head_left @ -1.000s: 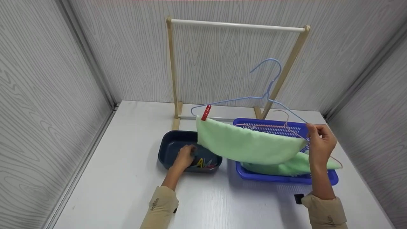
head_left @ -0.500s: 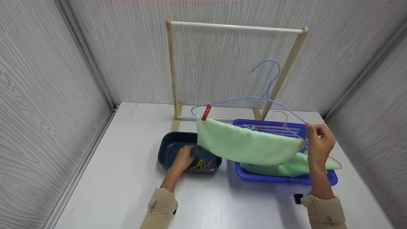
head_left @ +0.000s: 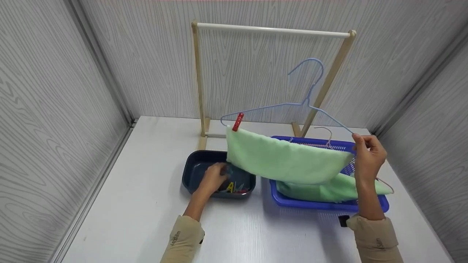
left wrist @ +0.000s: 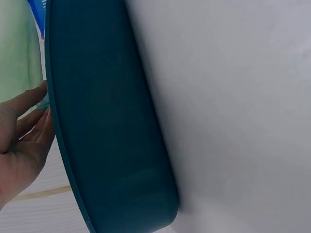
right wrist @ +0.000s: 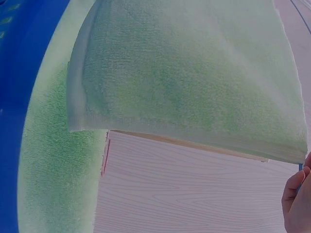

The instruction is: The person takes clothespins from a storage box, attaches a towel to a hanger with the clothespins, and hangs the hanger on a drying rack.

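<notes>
My right hand (head_left: 370,159) pinches the right end of a light blue clothes hanger (head_left: 270,106). A pale green towel (head_left: 285,157) hangs folded over the hanger's lower bar, and a red clothespin (head_left: 238,122) clips its left corner. In the right wrist view the fingers (right wrist: 296,187) are at the towel's corner. My left hand (head_left: 213,178) is over the dark blue tray (head_left: 193,184), with a small teal clothespin (left wrist: 43,103) between thumb and fingers. In the tray lie several more clothespins, among them a yellow clothespin (head_left: 230,187).
A blue basket (head_left: 310,205) stands at the right, holding another green towel (head_left: 318,190) and a pink hanger (head_left: 329,138). Behind it is a wooden rack (head_left: 199,84) with a white rod (head_left: 272,29). Panels enclose the table (head_left: 146,204) at the back and both sides.
My right hand has raised the hanger and towel slightly. The left hand has shifted a little up and to the right over the tray, with the teal clothespin in its fingers.
</notes>
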Tool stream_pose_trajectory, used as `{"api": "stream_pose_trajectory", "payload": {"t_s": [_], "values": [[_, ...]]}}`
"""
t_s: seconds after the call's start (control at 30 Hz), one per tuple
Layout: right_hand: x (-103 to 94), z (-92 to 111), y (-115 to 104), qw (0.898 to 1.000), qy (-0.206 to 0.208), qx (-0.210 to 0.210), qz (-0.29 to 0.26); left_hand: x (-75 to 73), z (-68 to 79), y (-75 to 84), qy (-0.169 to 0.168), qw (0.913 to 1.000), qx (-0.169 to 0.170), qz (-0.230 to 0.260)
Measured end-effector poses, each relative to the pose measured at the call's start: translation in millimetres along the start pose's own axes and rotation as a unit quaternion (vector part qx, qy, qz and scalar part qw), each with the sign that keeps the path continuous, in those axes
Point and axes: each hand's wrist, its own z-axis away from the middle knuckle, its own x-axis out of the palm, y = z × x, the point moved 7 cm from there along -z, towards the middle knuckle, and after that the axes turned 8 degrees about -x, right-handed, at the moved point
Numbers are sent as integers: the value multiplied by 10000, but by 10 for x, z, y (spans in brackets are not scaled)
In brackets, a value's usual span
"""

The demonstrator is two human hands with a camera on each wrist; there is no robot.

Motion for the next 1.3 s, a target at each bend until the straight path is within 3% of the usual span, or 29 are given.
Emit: {"api": "stream_pose_trajectory", "payload": {"t_s": [0.33,0.47,0.63,0.8,1.3], "values": [[106,-123,-41,9999,-60,-104,-119,-95,52,199,211,9992,324,-81],[139,-166,-54,9997,-73,-131,-167,-102,72,275,171,9992,331,158],[159,-194,-65,9994,6,-104,-333,-138,93,419,216,9966,577,546],[183,-199,-50,9989,116,-1,-446,-181,123,568,343,9938,834,657],[380,-190,-107,9987,89,-3,-507,-255,212,884,429,9886,1019,1024]]}}
